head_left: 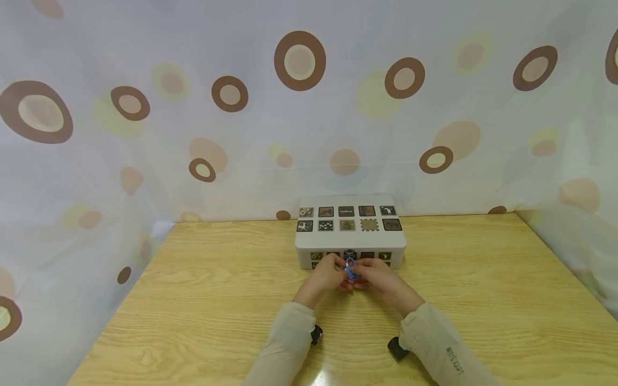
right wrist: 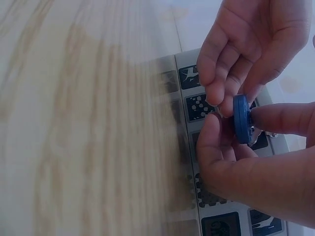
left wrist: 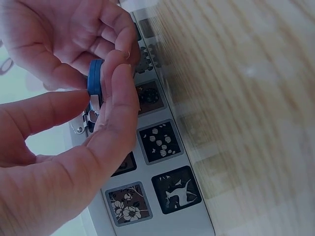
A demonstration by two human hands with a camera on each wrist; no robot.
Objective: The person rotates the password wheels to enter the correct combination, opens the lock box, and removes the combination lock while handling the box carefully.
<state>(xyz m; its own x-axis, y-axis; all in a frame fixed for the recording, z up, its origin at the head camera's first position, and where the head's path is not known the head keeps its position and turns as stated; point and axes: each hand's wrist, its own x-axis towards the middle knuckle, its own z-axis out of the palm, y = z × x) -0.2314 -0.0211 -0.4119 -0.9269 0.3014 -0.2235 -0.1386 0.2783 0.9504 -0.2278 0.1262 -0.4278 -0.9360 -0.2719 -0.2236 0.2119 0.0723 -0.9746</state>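
Observation:
A small blue padlock [head_left: 351,273] with a silver metal part is at the front of a white box [head_left: 350,238], by its metal clasp [left wrist: 78,123]. My left hand [head_left: 328,273] pinches the padlock from the left, thumb at its silver end and fingers curled behind it. From the right, my right hand [head_left: 381,276] holds it too, its thumb [right wrist: 280,118] pressed on the blue body. In both wrist views the fingertips of the two hands meet close around it, and they hide part of the clasp.
Dark picture tiles decorate the box's lid and front. Under it is a wood-grain table [head_left: 217,300], and right behind hangs a curtain [head_left: 251,139] with brown and cream circles. Black wrist straps [head_left: 398,348] show below the pale sleeves.

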